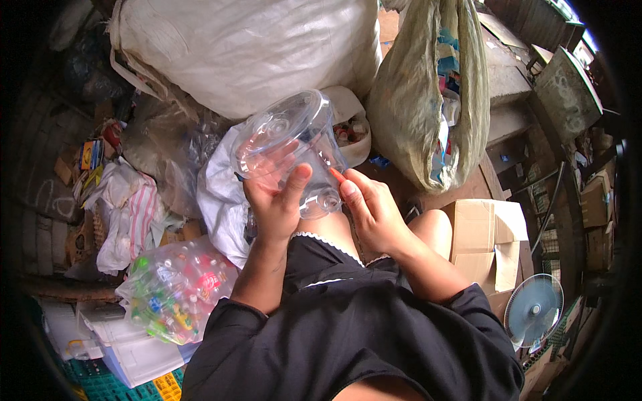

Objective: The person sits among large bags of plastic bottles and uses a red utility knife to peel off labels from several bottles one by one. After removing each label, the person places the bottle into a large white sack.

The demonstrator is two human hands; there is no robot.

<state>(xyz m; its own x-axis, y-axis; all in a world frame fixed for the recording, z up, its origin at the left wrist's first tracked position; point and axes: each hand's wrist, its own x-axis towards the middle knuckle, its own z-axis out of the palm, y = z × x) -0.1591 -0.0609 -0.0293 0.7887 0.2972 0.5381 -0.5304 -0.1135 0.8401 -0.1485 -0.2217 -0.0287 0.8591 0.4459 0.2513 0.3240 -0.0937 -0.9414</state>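
Note:
My left hand [275, 194] is wrapped round the side of a large clear plastic tub [314, 144], tilted above my lap. Its fingers show through the transparent wall, and the thumb points up outside. Pinched in my right hand [373, 204] is a slim orange-red tool [336, 175], whose tip lies at the tub's right wall. Most of that tool is hidden by the fingers, so its exact kind is unclear. Just behind the tub stands a white container [360, 148] with small red and dark pieces inside.
A big white sack [247, 50] fills the far side. To its right hangs a greenish bag [408, 113]. At left sit a clear bag of colourful bottle caps [177, 287] and a striped white cloth sack [134, 214]. Flattened cardboard [475, 234] and a fan [535, 309] are at right.

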